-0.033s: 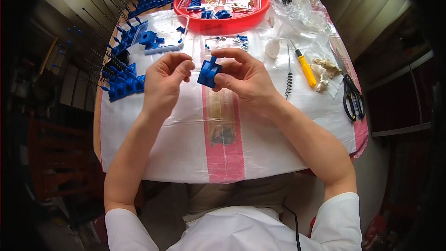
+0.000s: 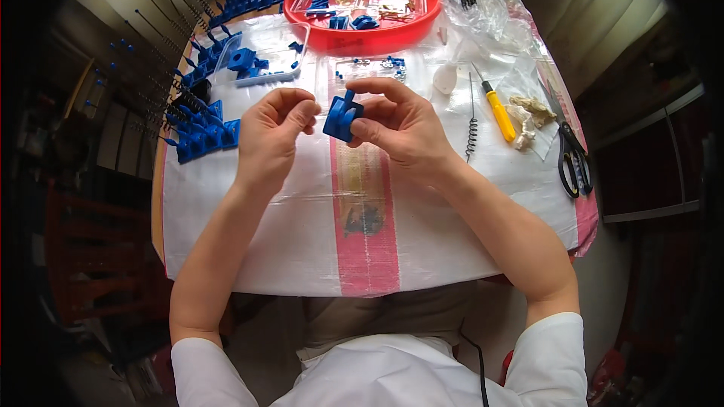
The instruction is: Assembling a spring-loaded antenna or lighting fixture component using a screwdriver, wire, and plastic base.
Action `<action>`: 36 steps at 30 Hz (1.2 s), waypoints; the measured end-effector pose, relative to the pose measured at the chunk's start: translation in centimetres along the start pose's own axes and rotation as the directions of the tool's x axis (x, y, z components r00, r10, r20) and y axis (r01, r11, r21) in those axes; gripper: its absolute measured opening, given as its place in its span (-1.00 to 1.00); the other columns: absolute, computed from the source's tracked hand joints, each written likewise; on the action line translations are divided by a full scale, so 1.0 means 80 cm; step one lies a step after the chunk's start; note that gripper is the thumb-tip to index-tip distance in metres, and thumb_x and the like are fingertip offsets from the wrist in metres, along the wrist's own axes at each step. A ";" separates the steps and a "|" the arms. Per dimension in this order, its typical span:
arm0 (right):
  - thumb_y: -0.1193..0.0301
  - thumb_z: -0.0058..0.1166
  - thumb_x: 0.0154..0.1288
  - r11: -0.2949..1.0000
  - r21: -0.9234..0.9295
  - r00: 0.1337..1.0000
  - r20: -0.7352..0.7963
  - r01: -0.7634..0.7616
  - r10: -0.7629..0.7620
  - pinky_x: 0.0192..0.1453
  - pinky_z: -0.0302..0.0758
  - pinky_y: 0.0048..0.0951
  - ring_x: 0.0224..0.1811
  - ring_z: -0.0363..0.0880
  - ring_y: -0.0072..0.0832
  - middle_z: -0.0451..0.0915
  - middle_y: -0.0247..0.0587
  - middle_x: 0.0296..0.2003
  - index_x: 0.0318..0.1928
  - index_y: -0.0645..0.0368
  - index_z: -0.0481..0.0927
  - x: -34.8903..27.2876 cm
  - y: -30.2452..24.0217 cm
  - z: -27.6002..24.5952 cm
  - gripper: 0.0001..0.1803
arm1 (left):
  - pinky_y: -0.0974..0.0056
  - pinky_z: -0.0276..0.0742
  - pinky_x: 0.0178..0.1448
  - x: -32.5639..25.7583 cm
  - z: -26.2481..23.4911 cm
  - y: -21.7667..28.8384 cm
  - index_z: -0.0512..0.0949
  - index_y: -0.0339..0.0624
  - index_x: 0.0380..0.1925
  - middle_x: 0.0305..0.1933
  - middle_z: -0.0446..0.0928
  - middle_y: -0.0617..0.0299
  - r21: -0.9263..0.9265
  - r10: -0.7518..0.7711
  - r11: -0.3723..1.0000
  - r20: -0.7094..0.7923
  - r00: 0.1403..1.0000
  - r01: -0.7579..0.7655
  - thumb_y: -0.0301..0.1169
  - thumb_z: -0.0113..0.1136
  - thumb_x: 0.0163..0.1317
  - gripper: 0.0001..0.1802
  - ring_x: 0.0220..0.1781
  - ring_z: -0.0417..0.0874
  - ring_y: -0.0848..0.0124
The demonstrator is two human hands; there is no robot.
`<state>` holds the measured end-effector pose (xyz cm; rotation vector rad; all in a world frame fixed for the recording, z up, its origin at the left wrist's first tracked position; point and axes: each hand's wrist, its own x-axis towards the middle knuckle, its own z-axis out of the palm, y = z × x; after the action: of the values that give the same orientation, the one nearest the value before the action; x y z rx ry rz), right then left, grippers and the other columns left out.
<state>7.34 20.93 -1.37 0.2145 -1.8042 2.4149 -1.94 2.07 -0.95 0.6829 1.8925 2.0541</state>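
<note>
Over the middle of the table, my right hand (image 2: 403, 124) is closed on a small blue plastic part (image 2: 342, 119) with a square base and a short stem on top. The thumb presses its side, and the index finger rests at the stem's tip. Just left of it, my left hand (image 2: 273, 128) is closed in a pinch, thumb against index finger. Anything between those fingertips is too small or hidden to make out. A small gap separates the left fingertips from the blue part.
Beyond my hands are a clear tray of tiny parts (image 2: 369, 69), a clear box with blue pieces (image 2: 260, 68) and a red basin (image 2: 362, 41). Blue parts with springs (image 2: 207, 136) stand left. Rightward lie a coiled wire (image 2: 472, 132), a yellow-handled screwdriver (image 2: 499, 117) and scissors (image 2: 575, 162).
</note>
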 end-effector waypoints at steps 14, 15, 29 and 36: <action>0.68 0.17 0.28 0.984 -0.105 0.987 -0.043 0.147 -0.152 0.10 0.58 -0.50 -0.02 0.65 -0.54 0.68 -0.19 -0.13 0.17 0.14 0.43 -0.005 0.015 0.012 -0.54 | 0.28 0.52 0.14 -0.021 0.013 -0.013 0.61 -0.31 -0.09 -0.14 0.66 0.18 -0.438 -0.141 0.883 0.095 0.985 0.168 -0.41 0.23 0.35 -0.78 -0.09 0.64 0.45; 0.68 0.17 0.28 0.981 -0.118 0.986 -0.049 0.154 -0.161 0.09 0.58 -0.50 -0.02 0.65 -0.54 0.68 -0.19 -0.13 0.16 0.14 0.43 -0.005 0.015 0.014 -0.54 | 0.27 0.52 0.15 -0.022 0.014 -0.013 0.61 -0.31 -0.08 -0.12 0.66 0.17 -0.460 -0.146 0.871 0.096 0.985 0.173 -0.41 0.22 0.35 -0.77 -0.08 0.64 0.45; 0.65 0.20 0.27 0.940 -0.247 0.960 -0.087 0.237 -0.265 0.02 0.62 -0.54 -0.09 0.68 -0.57 0.70 -0.20 -0.16 0.16 0.16 0.40 -0.010 0.016 0.022 -0.53 | 0.34 0.59 0.13 -0.032 0.028 -0.013 0.59 -0.35 -0.03 -0.05 0.66 0.12 -0.399 -0.032 0.917 -0.020 0.999 0.022 -0.57 0.26 0.28 -0.75 -0.04 0.66 0.46; 0.66 0.18 0.28 0.882 -0.380 0.943 -0.066 0.277 -0.325 0.02 0.63 -0.50 -0.11 0.72 -0.50 0.70 -0.16 -0.15 0.20 0.19 0.41 -0.010 0.015 0.020 -0.51 | 0.33 0.59 0.15 -0.035 0.035 -0.010 0.60 -0.36 -0.07 -0.07 0.66 0.13 -0.352 -0.004 0.936 -0.038 0.999 -0.010 -0.56 0.24 0.31 -0.79 -0.03 0.66 0.46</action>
<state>8.00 19.07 -2.18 0.2722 -1.9512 1.8030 1.81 3.19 -2.05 0.5583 1.4787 2.3378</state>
